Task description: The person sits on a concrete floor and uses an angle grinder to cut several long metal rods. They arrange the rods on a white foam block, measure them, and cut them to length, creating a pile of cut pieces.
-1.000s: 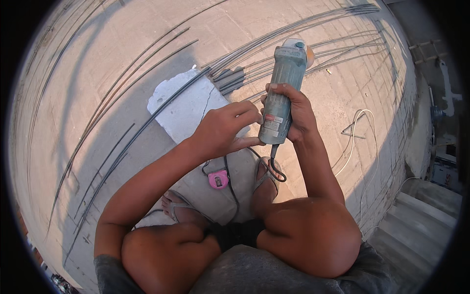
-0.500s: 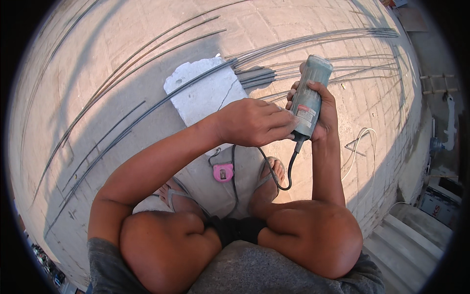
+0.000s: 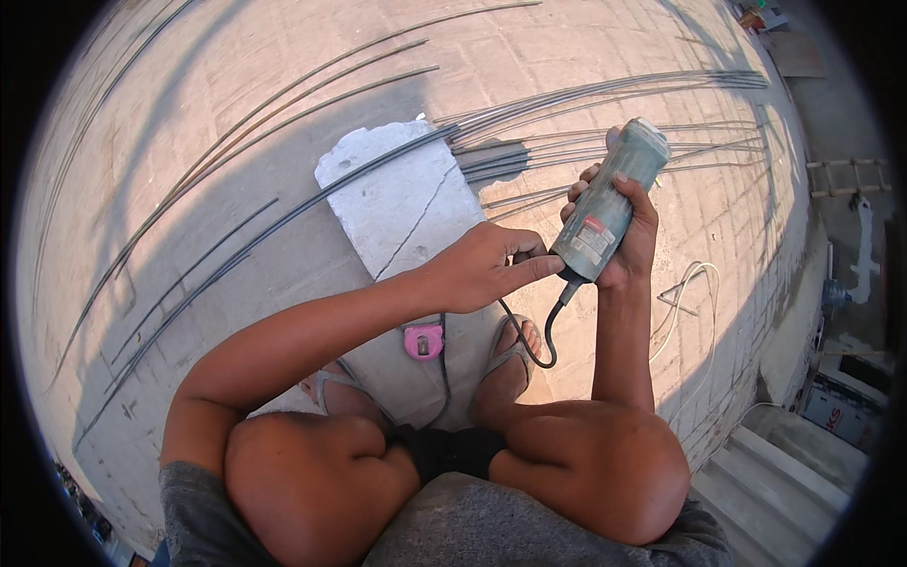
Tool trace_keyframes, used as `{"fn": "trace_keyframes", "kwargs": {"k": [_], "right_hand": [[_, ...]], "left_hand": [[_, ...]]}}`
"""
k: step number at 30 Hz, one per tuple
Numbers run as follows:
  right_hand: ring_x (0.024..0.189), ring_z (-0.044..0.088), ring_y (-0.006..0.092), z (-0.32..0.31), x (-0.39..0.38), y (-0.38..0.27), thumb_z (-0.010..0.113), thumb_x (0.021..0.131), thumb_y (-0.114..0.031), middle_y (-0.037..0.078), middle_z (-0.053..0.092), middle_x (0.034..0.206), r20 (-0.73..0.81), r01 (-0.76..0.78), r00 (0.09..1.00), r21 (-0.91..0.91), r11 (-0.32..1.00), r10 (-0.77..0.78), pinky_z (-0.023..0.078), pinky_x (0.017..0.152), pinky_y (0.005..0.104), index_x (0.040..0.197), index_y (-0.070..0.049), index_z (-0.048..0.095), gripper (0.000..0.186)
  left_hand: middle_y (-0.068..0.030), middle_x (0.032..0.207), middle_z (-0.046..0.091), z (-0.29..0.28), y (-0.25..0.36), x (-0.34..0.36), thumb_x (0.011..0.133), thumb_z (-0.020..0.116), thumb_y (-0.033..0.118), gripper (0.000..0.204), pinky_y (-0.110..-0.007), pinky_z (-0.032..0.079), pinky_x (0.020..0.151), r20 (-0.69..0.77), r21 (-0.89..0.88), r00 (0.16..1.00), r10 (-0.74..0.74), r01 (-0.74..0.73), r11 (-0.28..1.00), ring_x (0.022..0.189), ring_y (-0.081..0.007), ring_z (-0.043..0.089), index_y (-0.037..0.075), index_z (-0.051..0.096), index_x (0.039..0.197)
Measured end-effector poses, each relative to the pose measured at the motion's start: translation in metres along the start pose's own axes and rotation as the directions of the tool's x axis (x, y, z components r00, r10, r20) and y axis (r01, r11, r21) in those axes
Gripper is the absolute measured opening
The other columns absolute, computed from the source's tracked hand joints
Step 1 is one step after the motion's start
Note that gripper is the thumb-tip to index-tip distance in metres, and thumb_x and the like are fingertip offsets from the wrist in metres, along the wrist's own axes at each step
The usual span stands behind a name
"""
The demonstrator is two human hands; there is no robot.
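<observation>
My right hand (image 3: 627, 241) is closed around the body of a dusty teal angle grinder (image 3: 609, 194), held tilted with its cord end toward me. My left hand (image 3: 491, 269) has curled fingers, with thumb and index finger pinching at the rear end of the grinder. A black cord (image 3: 550, 350) hangs from that end in a loop. Below lies a pink tape measure (image 3: 422, 342) between my sandalled feet, beside a cracked whitish concrete slab (image 3: 387, 217).
Long steel bars (image 3: 236, 132) lie across the paved floor (image 3: 151, 283), some over the slab. A white cable (image 3: 694, 274) is coiled at right, near concrete steps (image 3: 765, 472) at lower right. Assorted items lie in shade along the right edge.
The grinder has shifted right and tilted further over in my right hand. My left hand has moved right with it and now pinches its rear end. The view has shifted slightly.
</observation>
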State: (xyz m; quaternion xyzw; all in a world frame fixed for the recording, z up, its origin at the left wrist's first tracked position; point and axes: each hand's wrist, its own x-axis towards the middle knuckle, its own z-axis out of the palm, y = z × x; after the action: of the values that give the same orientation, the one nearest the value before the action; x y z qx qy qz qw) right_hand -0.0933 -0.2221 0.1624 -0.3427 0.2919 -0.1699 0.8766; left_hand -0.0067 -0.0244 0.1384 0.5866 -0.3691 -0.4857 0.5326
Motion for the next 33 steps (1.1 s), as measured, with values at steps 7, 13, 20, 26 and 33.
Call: {"fn": "trace_keyframes", "kwargs": {"k": [7,13,20,26,33], "right_hand": [[0.089,0.068,0.0242,0.006,-0.005,0.002,0.072,0.089,-0.02,0.011,0.062,0.103,0.038,-0.025,0.999,0.063,0.998,0.022,0.064,0.07,0.0415,0.124,-0.001,0.053,0.044],[0.094,0.068,0.0236,0.011,-0.009,-0.007,0.072,0.09,-0.019,0.011,0.062,0.105,0.108,-0.033,0.994,0.104,0.994,0.022,0.065,0.072,0.0414,0.126,0.0,0.051,0.046],[0.095,0.068,0.0234,0.009,-0.011,-0.008,0.071,0.091,-0.02,0.011,0.062,0.107,0.144,-0.028,0.99,0.118,0.993,0.011,0.066,0.074,0.0405,0.128,0.0,0.05,0.047],[0.078,0.072,0.0259,0.008,-0.016,0.0,0.072,0.091,-0.021,0.016,0.068,0.094,0.021,0.024,1.0,-0.12,0.992,-0.022,0.064,0.071,0.0388,0.122,0.002,0.059,0.041],[0.082,0.073,0.0264,0.027,-0.027,0.017,0.073,0.09,-0.018,0.018,0.071,0.098,-0.029,0.137,0.985,-0.48,0.867,-0.171,0.062,0.074,0.0375,0.125,0.006,0.059,0.045]], "left_hand": [[-0.013,0.079,0.066,0.011,-0.003,0.006,0.11,0.055,0.05,0.059,-0.039,0.049,0.072,0.101,-0.064,0.995,-0.016,0.022,0.998,0.075,-0.018,0.058,-0.006,0.07,0.115],[-0.0054,0.078,0.059,0.012,0.006,0.006,0.11,0.055,0.049,0.055,-0.034,0.044,0.068,0.148,-0.182,0.989,-0.006,0.033,0.983,0.073,-0.012,0.051,-0.003,0.071,0.118],[-0.0054,0.081,0.061,0.009,0.013,0.005,0.106,0.061,0.05,0.052,-0.034,0.048,0.068,0.224,-0.198,0.965,-0.135,0.181,0.963,0.074,-0.0122,0.056,0.0,0.07,0.116],[-0.02,0.114,0.07,0.001,-0.006,0.008,0.091,0.082,0.045,0.072,-0.034,0.055,0.084,0.168,-0.132,0.984,-0.051,0.074,0.989,0.099,-0.0226,0.069,-0.006,0.056,0.134],[-0.014,0.108,0.071,0.017,0.009,0.019,0.085,0.088,0.039,0.065,-0.033,0.057,0.085,0.07,-0.223,0.986,-0.153,0.165,0.961,0.093,-0.0182,0.071,-0.004,0.06,0.125]]}}
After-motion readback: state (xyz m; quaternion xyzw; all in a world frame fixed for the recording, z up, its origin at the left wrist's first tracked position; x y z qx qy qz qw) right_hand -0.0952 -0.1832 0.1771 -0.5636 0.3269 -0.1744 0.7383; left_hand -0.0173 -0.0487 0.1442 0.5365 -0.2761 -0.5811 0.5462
